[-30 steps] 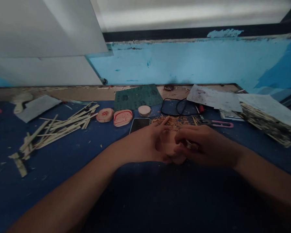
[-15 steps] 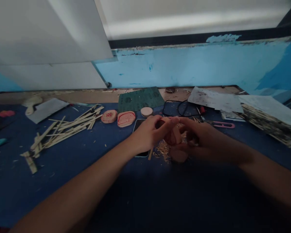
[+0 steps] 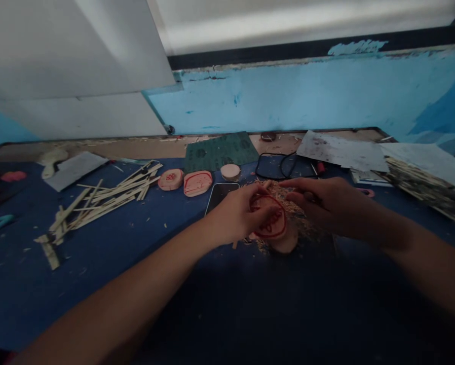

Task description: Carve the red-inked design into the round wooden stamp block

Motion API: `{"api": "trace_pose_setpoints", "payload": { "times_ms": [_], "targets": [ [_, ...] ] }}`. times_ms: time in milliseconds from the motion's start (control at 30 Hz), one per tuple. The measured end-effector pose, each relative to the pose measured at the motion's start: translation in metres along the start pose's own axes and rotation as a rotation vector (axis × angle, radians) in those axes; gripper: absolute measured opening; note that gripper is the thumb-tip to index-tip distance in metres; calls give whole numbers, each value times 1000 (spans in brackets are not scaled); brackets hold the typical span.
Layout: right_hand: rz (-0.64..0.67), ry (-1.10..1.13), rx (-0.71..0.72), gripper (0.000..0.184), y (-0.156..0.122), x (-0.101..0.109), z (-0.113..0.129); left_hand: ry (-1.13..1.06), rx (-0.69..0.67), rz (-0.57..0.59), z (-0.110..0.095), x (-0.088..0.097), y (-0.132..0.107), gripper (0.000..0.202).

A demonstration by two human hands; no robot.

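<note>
My left hand (image 3: 237,215) grips a flat wooden slice (image 3: 271,219) with a red outline drawn on its face, tilted towards me above the blue table (image 3: 98,263). Just right of the slice my right hand (image 3: 324,205) is curled closed around something small and dark that I cannot make out. Under the slice lies another round wooden piece (image 3: 286,243) amid a heap of wood shavings (image 3: 284,195). A dark phone (image 3: 220,195) lies flat right behind my left hand.
Two red-marked wooden slices (image 3: 170,180) (image 3: 197,182) and a small wooden disc (image 3: 230,172) lie behind the phone. Thin wooden sticks (image 3: 98,200) are scattered at left. Green sandpaper (image 3: 220,151), a black cable (image 3: 280,167), papers (image 3: 341,149) and a stack (image 3: 425,185) sit at the back right.
My left hand has turned the wooden slice so its red-marked face shows. My right hand has drawn a little to the right, away from the slice.
</note>
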State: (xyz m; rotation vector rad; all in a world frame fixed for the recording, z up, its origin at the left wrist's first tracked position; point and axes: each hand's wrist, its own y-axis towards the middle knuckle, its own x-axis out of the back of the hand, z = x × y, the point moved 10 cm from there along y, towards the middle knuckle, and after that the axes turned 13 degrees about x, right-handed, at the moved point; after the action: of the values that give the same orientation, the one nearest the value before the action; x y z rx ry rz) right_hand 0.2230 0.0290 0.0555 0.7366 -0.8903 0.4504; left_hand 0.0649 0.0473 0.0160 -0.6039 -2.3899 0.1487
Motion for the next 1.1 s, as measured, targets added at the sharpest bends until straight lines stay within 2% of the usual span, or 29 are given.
{"api": "trace_pose_setpoints", "payload": {
  "times_ms": [100, 267, 333, 467, 567, 700, 800, 900, 1100],
  "targets": [
    [24, -26, 2, 40, 2, -4, 1, 69, -113, -21, -8, 0, 0, 31],
    [161, -135, 42, 58, 1, -19, -2, 64, -178, -69, -12, 1, 0, 32],
    [218, -172, 1, 68, -4, -26, -13, 67, -202, -55, -14, -1, -1, 31],
    [236, -281, -131, 95, -16, -27, -40, 111, -220, -30, -14, -3, 1, 30],
    [232, -348, -205, 103, -23, -25, -54, 103, -217, -37, -13, -2, 3, 31],
    [211, -400, -224, 111, -26, -21, -60, 119, -262, -177, -18, 13, 2, 31],
    [226, -407, -261, 114, -28, -20, -64, 261, -281, -257, -20, 20, 1, 32],
    [230, -405, -301, 111, -29, -20, -68, 406, -216, -264, -12, 22, 9, 32],
    [196, -413, -314, 93, -27, -21, -78, 379, -152, -257, 3, 25, 18, 19]
  ]
}}
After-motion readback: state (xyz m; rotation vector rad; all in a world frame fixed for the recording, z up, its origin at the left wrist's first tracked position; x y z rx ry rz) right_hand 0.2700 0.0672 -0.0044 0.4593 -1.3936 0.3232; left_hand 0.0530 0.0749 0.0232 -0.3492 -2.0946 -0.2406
